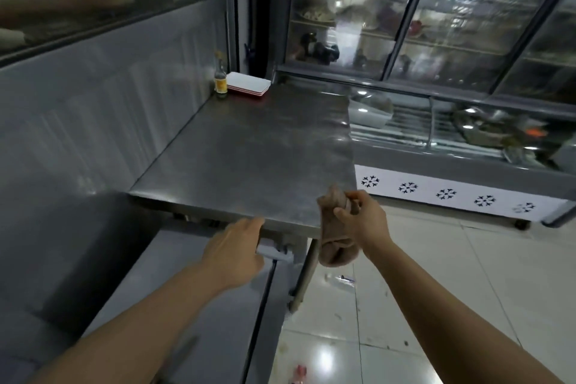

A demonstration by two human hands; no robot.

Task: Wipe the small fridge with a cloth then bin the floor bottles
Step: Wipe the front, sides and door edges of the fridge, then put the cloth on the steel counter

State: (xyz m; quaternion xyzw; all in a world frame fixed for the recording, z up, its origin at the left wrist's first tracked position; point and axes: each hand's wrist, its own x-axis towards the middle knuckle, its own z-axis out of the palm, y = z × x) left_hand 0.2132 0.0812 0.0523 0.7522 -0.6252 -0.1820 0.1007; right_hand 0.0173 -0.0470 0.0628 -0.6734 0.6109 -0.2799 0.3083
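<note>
The small fridge is a steel unit with a flat metal top (249,150) and a door below it. My left hand (235,246) rests by the door's grey handle (276,252), fingers around its upper part under the top's front edge. My right hand (363,215) is closed on a bunched brown cloth (335,246) that hangs down at the top's front right corner. On the white tiled floor lie a clear plastic bottle (341,280) and a pink-labelled bottle (300,374) at the bottom edge.
A glass sauce bottle (220,79) and stacked red-and-white trays (249,87) stand at the top's far left corner. A glass display chiller with snowflake trim (445,193) runs along the right. A steel wall panel (93,121) lines the left side.
</note>
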